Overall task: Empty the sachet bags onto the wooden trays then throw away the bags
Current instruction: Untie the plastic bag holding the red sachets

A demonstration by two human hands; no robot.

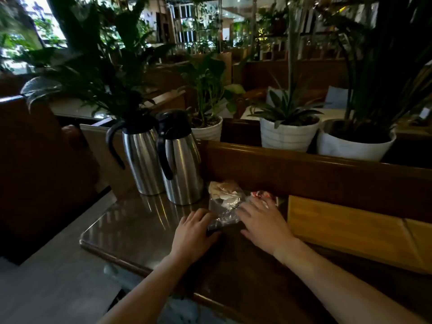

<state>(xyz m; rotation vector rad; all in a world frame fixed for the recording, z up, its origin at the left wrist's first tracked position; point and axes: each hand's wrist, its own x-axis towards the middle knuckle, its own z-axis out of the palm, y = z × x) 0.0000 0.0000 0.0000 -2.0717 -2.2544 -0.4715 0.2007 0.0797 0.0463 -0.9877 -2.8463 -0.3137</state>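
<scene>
Just below the centre of the frame, a clear plastic bag (224,208) of pale sachets lies on the dark glossy surface (131,228), close behind two steel jugs (163,157). The left hand (194,232) rests at the bag's near left corner, fingers curled against its edge, seemingly pinning it; whether it actually pinches the plastic I cannot tell. The right hand (264,223) lies flat with fingers spread over the bag's right side, reaching toward a red-and-white packet (263,195) behind it, probably gathering both. The light wooden tray (346,228) sits just right of the hands, empty where visible, so emptying looks not yet begun.
</scene>
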